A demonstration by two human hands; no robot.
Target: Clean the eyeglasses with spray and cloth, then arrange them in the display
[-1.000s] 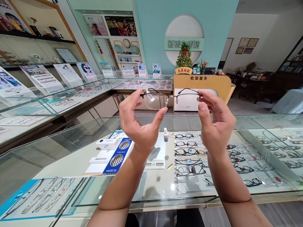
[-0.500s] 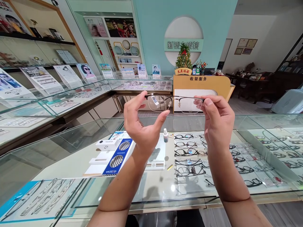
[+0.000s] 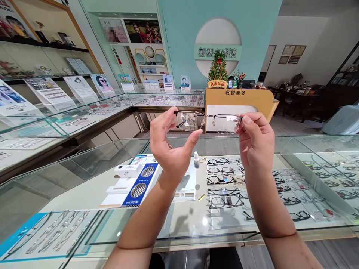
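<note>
Thin dark metal, clear lenses: a pair of glasses (image 3: 208,121) held up at frame centre, level, well above the glass table (image 3: 179,224). Left hand (image 3: 171,144) pinches the left end of the frame, thumb under the lens rim and fingers on top; grip closed on it. Right hand (image 3: 256,142) pinches the right end the same way, so the lenses stay untouched and square to the eye, probably for inspection. A small white tag (image 3: 183,120) hangs on the left lens. Below, under the glass at lower centre, rows of display frames (image 3: 224,181); a small dropper bottle (image 3: 196,160) and a blue box (image 3: 139,185) sit lower left of centre.
</note>
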